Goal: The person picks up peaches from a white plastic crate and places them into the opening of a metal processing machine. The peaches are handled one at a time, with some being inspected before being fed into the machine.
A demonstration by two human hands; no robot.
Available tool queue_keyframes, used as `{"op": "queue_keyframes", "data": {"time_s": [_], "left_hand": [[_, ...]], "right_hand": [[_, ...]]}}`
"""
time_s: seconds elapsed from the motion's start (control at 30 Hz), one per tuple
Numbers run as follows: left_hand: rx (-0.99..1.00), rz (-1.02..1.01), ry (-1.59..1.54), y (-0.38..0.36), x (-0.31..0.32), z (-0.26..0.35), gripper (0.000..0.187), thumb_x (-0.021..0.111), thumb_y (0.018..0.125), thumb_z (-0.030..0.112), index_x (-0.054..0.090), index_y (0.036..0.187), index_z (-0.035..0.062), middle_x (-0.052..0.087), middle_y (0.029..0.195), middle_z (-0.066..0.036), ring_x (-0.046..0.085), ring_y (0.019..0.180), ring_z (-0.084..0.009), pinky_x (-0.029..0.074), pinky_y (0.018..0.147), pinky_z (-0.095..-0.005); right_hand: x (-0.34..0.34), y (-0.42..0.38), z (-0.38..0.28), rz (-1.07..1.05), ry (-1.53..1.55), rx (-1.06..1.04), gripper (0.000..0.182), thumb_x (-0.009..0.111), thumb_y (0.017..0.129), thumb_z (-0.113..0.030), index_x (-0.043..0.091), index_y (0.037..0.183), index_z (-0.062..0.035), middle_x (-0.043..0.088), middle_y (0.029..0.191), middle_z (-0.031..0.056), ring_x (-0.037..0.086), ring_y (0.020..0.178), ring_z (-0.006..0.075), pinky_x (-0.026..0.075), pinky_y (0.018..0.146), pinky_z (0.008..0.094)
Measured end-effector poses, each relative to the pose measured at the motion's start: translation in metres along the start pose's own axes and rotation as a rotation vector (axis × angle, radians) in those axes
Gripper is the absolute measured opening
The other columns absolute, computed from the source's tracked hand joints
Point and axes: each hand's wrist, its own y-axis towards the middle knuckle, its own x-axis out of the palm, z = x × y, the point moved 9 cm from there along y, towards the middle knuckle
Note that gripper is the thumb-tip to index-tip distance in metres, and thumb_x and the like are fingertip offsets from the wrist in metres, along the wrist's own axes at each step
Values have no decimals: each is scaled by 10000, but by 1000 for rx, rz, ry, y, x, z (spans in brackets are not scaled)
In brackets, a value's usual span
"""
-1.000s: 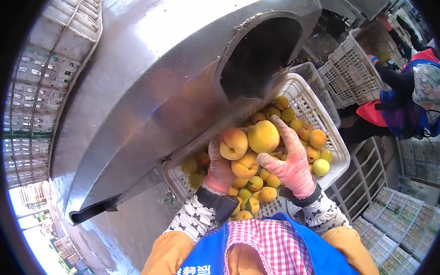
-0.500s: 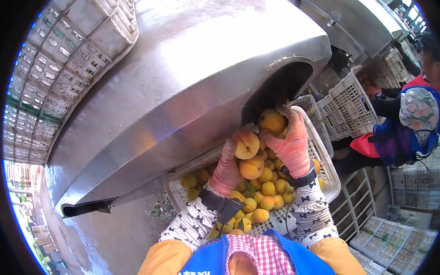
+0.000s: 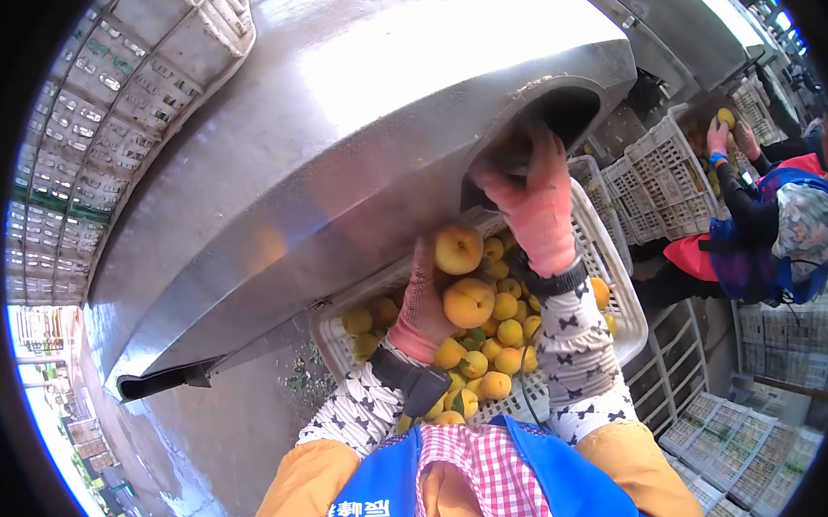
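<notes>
My left hand [image 3: 421, 315], in a pink glove, is closed around a yellow peach [image 3: 458, 250] with a red blush. A second peach [image 3: 468, 302] rests against it just below, by the same fingers. My right hand [image 3: 538, 195], gloved alike, reaches up into the dark round opening [image 3: 569, 114] of the metal machine, its fingers spread and partly in shadow. I see no fruit in it. Under both hands stands a white plastic crate [image 3: 621, 292] holding many loose yellow peaches [image 3: 506, 334], a few with green leaves among them.
The sloping metal machine body [image 3: 275, 199] rises in front of me. A white crate [image 3: 144, 113] stands on it at the upper left. To the right, a co-worker [image 3: 768, 219] holds a yellow fruit over another crate [image 3: 653, 191]. Flat crates [image 3: 740, 452] lie at the lower right.
My right hand has moved up from the crate into the opening, and the peach it held is no longer visible. My left hand keeps its peach. The co-worker has lifted a fruit into view.
</notes>
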Motion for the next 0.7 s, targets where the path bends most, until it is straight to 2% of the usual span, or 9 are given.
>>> {"op": "queue_keyframes", "data": {"time_s": [0.1, 0.13, 0.27, 0.43, 0.5, 0.53, 0.6, 0.63, 0.7], "left_hand": [[13, -41, -98, -2, 27, 3, 698, 456, 983, 635, 478, 1375, 58, 591, 1240, -104, 601, 1115, -206, 499, 984, -346], [31, -92, 110, 0, 27, 2, 725, 413, 990, 648, 437, 1421, 65, 557, 1310, -106, 559, 1193, -215, 458, 1040, -363], [3, -212, 328, 12, 39, -8, 790, 342, 990, 686, 457, 1412, 28, 579, 1309, -124, 573, 1181, -203, 465, 1030, -341], [-92, 31, 229, 14, -22, -29, 601, 466, 1018, 535, 501, 1347, 34, 600, 1237, -130, 594, 1141, -221, 507, 975, -375], [154, 62, 347, 17, -33, -12, 437, 568, 995, 342, 524, 1315, 47, 601, 1223, -139, 606, 1121, -227, 524, 956, -384], [153, 64, 344, 16, -33, -13, 437, 568, 995, 342, 524, 1315, 47, 601, 1223, -139, 606, 1121, -227, 524, 956, -384], [240, 160, 187, 9, -27, 2, 485, 495, 1017, 365, 510, 1320, -13, 592, 1267, -154, 599, 1144, -290, 490, 1002, -423], [248, 162, 180, 9, -30, 2, 485, 495, 1017, 365, 510, 1320, -13, 592, 1267, -154, 599, 1144, -290, 490, 1002, -423], [516, -41, 811, 3, 0, 14, 385, 499, 1020, 280, 529, 1291, 9, 601, 1249, -130, 599, 1151, -267, 491, 1005, -413]], "right_hand": [[-2, -49, -25, -241, -135, -157, 797, 866, 638, -346, 556, 1269, 29, 616, 1142, 249, 603, 1061, 415, 492, 959, 463], [8, -64, -19, -363, -218, -172, 821, 873, 621, -333, 553, 1288, 24, 617, 1151, 242, 600, 1076, 417, 488, 965, 464], [-18, -44, -13, -5, -278, -253, 699, 849, 668, -326, 595, 1248, -31, 631, 1085, 210, 602, 1016, 422, 499, 910, 474], [37, 21, 25, -109, -663, -335, 672, 830, 723, -336, 575, 1238, 12, 611, 1096, 222, 603, 990, 417, 516, 856, 480], [20, 10, -16, 175, -749, -756, 702, 818, 738, -360, 565, 1284, 0, 612, 1119, 222, 609, 998, 406, 530, 842, 467], [7, -2, -25, 172, -750, -756, 702, 818, 738, -360, 565, 1284, 0, 612, 1119, 222, 609, 998, 406, 530, 842, 467], [-41, -33, -39, -12, -86, -209, 744, 807, 737, -388, 552, 1325, -11, 611, 1153, 227, 605, 1038, 395, 520, 887, 455], [-34, -54, -29, -176, -88, -189, 753, 812, 729, -371, 547, 1338, -17, 611, 1155, 223, 600, 1051, 389, 510, 905, 457], [-15, -90, -15, -356, -182, -178, 756, 820, 708, -338, 549, 1341, -27, 611, 1144, 213, 591, 1069, 382, 492, 932, 464]]}}
